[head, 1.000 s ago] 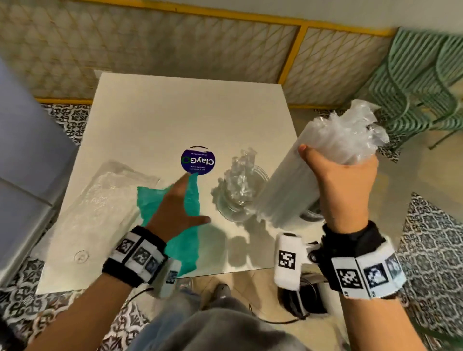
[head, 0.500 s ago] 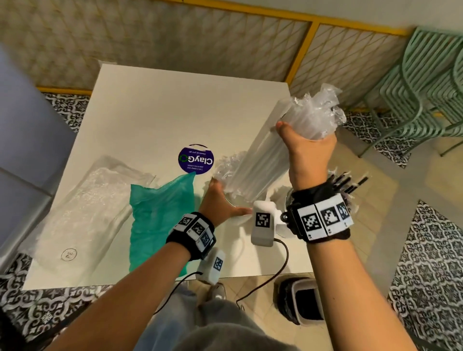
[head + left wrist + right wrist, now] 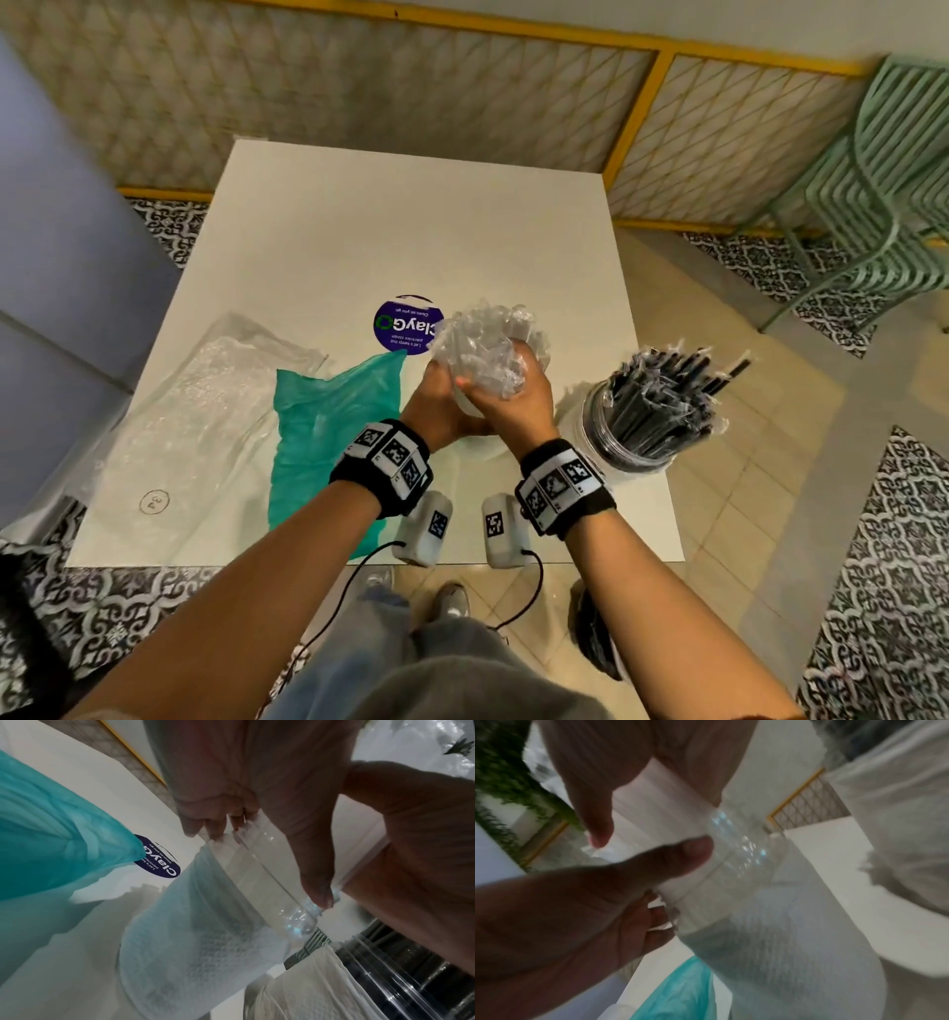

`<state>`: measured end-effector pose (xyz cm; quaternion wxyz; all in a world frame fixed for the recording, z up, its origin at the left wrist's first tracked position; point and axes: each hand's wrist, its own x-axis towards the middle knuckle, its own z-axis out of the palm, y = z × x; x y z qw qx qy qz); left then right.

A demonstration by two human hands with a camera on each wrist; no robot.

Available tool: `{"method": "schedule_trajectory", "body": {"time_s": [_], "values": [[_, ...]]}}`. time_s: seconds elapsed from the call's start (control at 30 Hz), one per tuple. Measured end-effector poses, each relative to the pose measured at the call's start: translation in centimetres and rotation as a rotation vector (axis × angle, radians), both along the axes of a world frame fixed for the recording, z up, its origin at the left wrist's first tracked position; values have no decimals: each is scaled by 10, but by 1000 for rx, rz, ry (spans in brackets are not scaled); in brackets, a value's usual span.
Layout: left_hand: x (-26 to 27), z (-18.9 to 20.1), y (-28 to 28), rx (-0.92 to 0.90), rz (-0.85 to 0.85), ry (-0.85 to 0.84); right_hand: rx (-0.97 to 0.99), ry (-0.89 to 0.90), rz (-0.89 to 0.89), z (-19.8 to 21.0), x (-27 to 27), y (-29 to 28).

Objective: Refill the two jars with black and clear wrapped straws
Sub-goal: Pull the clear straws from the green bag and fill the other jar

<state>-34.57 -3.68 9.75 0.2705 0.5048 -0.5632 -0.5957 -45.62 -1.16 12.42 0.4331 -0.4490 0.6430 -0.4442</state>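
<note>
A bundle of clear wrapped straws (image 3: pixel 485 342) stands upright in the clear jar (image 3: pixel 287 919) at the table's middle front. My left hand (image 3: pixel 441 406) and right hand (image 3: pixel 506 401) both curl round the bundle just above the jar's rim. In the left wrist view my left hand's fingers (image 3: pixel 205 821) wrap the bundle from the far side. My right hand's fingers (image 3: pixel 598 825) close on the straws (image 3: pixel 659 807) above the jar (image 3: pixel 741 850) in the right wrist view. The second jar (image 3: pixel 616 442), to the right, is packed with black wrapped straws (image 3: pixel 667 390).
A teal plastic bag (image 3: pixel 334 426) lies left of my hands, with a clear plastic bag (image 3: pixel 205 411) further left. A round blue sticker (image 3: pixel 408 324) sits behind the jar on the white table (image 3: pixel 411 221). Green metal chairs (image 3: pixel 883 195) stand at the back right.
My right hand swung the clear straw bundle from a raised slant down into the jar. My left hand left the teal bag and came to the jar and bundle.
</note>
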Motion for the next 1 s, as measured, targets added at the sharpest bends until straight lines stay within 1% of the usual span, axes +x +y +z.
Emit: {"method": "schedule_trajectory", "body": {"time_s": [0.07, 0.13, 0.2, 0.27, 0.3, 0.37, 0.4, 0.43, 0.47, 0.57, 0.6, 0.67, 0.73, 0.8, 0.87, 0.9, 0.93, 0.97, 1.0], "values": [[0, -1, 0, -38, 20, 113, -4, 35, 49, 0, -6, 4], [0, 0, 1, -46, -10, 148, 22, 139, 92, -3, -10, 7], [1, -5, -1, -85, -36, 38, 71, 246, 94, -8, -14, 6], [2, -7, -1, -138, -63, -35, 92, 357, 129, -9, -17, 4], [1, -10, -3, -139, -58, -80, 90, 376, 147, -7, -17, 5], [3, -19, -7, -144, -68, -146, 57, 345, 152, 4, -18, 10], [4, -34, -12, -155, -53, -207, 18, 317, 149, 10, -18, 13], [4, -35, -12, -162, -45, -278, -24, 287, 150, 14, -19, 16], [4, -27, -8, -146, -38, -315, -65, 262, 149, 16, -19, 20], [3, -16, -4, -114, -39, -326, -189, 213, 156, 21, -17, 31], [2, -16, -4, -140, -18, -337, -214, 228, 172, 21, -17, 33], [3, -19, -4, -171, -15, -376, -285, 349, 179, 23, -14, 36], [6, -15, 0, -136, -41, -413, -435, 503, 155, 27, -11, 38], [18, -16, 0, -221, -60, -389, -584, 594, 132, 36, -3, 37], [44, -16, 3, -290, -34, -410, -711, 658, 149, 48, 8, 35], [62, -17, 6, -278, 6, -430, -769, 691, 160, 52, 16, 35], [84, -20, 10, -297, 87, -457, -818, 702, 177, 55, 26, 34], [109, -22, 16, -284, 202, -499, -850, 682, 200, 56, 39, 31], [135, -29, 25, -258, 312, -538, -842, 634, 238, 52, 53, 28]]}}
